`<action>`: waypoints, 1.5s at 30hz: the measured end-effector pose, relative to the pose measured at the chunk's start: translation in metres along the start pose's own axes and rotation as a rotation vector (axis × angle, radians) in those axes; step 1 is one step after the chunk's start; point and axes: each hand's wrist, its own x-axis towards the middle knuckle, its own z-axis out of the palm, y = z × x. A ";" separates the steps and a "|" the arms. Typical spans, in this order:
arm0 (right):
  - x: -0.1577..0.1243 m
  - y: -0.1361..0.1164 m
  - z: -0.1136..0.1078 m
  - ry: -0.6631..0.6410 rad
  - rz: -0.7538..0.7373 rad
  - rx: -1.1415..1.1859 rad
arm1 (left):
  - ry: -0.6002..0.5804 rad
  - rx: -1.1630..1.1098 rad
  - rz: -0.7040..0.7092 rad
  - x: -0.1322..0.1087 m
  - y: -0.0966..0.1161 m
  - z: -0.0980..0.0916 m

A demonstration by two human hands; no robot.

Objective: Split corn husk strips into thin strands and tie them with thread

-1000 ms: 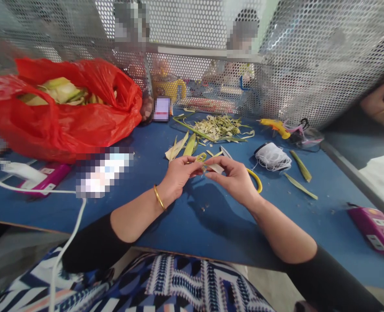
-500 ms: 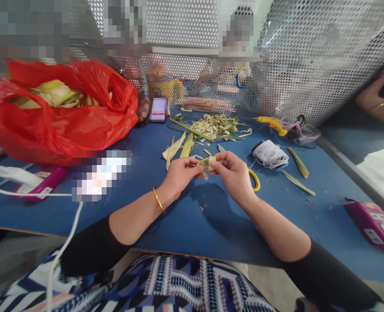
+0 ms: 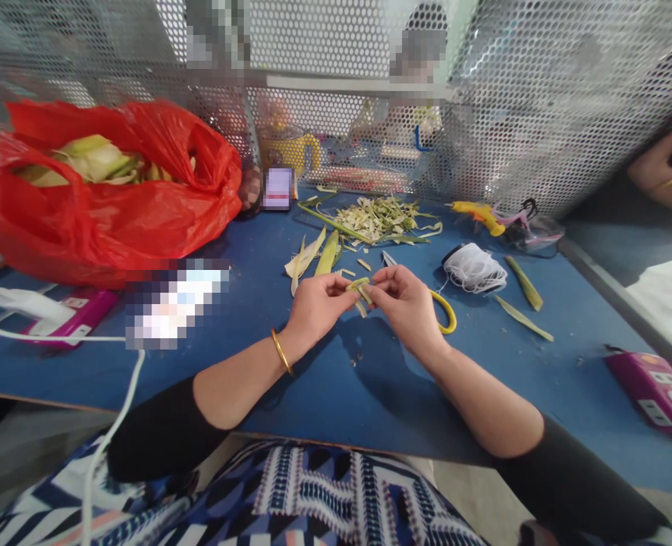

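Observation:
Between my two hands is a small piece of folded corn husk [image 3: 361,288], pale green with strips hanging below it. My left hand [image 3: 318,303] pinches its left side between thumb and fingers. On the other side, my right hand [image 3: 407,307] pinches the husk with thumb and forefinger. Scissors with a yellow handle [image 3: 445,315] lie on the table, partly hidden by my right hand. Behind my hands rest several husk leaves [image 3: 328,254] and a heap of cut husk bits [image 3: 378,218]. A bundle of white string [image 3: 473,269] sits to the right.
A red plastic bag [image 3: 114,227] of husks fills the left of the blue table [image 3: 290,402]. Purple power strips [image 3: 654,390] [image 3: 94,312] lie at both sides, with a white cable [image 3: 128,402]. A yellow glue gun [image 3: 481,216] and a phone [image 3: 277,188] stand near the perforated metal screen [image 3: 313,45].
The husk piece has turned between my fingers; its raised pale end is now folded lower, and two strips hang down. Both hands stay in nearly the same place.

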 end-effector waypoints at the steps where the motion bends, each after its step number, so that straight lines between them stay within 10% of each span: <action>1: 0.000 0.001 0.000 -0.005 -0.002 -0.005 | 0.001 0.035 0.017 0.000 -0.002 0.000; 45: 0.004 -0.010 -0.007 -0.164 0.076 0.062 | -0.109 0.263 0.178 -0.004 0.006 -0.006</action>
